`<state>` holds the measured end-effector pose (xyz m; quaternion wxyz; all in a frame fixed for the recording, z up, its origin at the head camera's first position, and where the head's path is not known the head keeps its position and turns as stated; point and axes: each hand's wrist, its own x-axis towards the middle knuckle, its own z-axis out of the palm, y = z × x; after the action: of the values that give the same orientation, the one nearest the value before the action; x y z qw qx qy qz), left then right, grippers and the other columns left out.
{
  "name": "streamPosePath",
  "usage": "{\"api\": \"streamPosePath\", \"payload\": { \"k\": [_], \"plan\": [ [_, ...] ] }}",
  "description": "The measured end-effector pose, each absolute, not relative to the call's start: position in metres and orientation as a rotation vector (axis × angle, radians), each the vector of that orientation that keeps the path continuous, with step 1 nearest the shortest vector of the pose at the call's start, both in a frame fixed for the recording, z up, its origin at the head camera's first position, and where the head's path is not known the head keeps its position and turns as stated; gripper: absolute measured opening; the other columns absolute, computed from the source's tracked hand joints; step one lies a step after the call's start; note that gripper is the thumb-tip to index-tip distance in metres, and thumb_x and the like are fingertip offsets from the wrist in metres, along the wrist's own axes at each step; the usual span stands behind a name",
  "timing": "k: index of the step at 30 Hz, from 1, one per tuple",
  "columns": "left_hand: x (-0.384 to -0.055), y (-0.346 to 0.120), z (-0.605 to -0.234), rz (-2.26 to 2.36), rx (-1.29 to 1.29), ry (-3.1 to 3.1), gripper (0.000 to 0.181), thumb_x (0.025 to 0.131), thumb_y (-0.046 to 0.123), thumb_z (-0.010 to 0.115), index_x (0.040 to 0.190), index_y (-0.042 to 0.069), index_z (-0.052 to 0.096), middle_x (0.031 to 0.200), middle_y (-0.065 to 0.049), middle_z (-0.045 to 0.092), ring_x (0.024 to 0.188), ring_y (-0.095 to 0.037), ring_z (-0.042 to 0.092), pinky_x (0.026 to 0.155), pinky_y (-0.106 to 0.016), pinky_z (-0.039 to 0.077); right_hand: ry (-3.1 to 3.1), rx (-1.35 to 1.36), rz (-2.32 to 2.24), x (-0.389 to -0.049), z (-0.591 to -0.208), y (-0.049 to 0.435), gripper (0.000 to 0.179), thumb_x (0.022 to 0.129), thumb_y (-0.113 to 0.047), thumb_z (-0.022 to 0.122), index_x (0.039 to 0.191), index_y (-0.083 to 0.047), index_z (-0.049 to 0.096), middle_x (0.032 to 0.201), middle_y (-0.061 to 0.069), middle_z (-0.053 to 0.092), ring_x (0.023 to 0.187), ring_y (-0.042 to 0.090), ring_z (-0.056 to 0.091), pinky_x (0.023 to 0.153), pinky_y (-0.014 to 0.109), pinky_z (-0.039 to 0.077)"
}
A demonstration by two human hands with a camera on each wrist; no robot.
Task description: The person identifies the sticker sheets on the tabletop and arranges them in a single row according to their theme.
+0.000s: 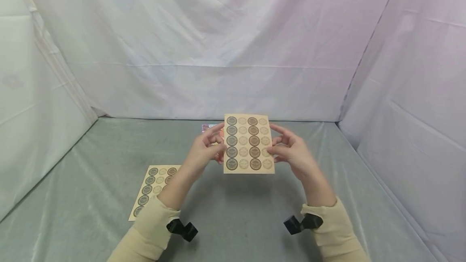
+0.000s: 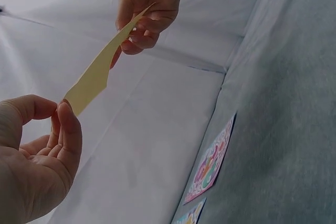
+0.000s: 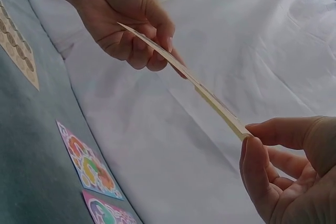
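Observation:
Both hands hold up a tan sheet of round stickers point(image 1: 249, 144), printed side towards the head camera. Its circles stand in columns, some with dark rims and some pale. The left hand point(image 1: 204, 151) pinches the left edge between thumb and fingers, and the right hand point(image 1: 295, 155) pinches the right edge likewise. Seen edge-on in the right wrist view, the sticker sheet point(image 3: 184, 72) is thin and slightly bent. The left wrist view shows its plain yellowish side point(image 2: 97, 77). The print on the circles is too small to read.
A similar tan sticker sheet point(image 1: 145, 195) lies on the grey cloth-covered table point(image 1: 240, 221), partly hidden by the left forearm. Two colourful printed sheets point(image 3: 89, 163) lie towards the back, mostly hidden in the head view. White curtains point(image 1: 218, 43) enclose the back and sides.

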<state>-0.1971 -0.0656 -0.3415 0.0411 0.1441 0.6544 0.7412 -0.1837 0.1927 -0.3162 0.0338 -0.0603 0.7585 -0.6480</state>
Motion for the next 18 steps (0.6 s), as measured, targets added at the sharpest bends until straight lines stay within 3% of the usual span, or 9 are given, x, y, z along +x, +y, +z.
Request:
{"api": "streamPosePath", "payload": {
  "k": [18],
  "plan": [
    [-0.189, -0.096, -0.353, 2.201, 0.415, 2.077, 0.063, 0.086, -0.005, 0.057, 0.144, 0.010, 0.041, 0.080, -0.010, 0.054, 0.052, -0.017, 0.055, 0.049, -0.027, 0.051, 2.258, -0.158, -2.054, -0.182, -0.335, 0.162, 0.071, 0.078, 0.010, 0.068, 0.142, -0.009, 0.044, 0.087, 0.008, 0.054, 0.069, 0.014, 0.063, 0.056, 0.029, 0.054]
  ]
}}
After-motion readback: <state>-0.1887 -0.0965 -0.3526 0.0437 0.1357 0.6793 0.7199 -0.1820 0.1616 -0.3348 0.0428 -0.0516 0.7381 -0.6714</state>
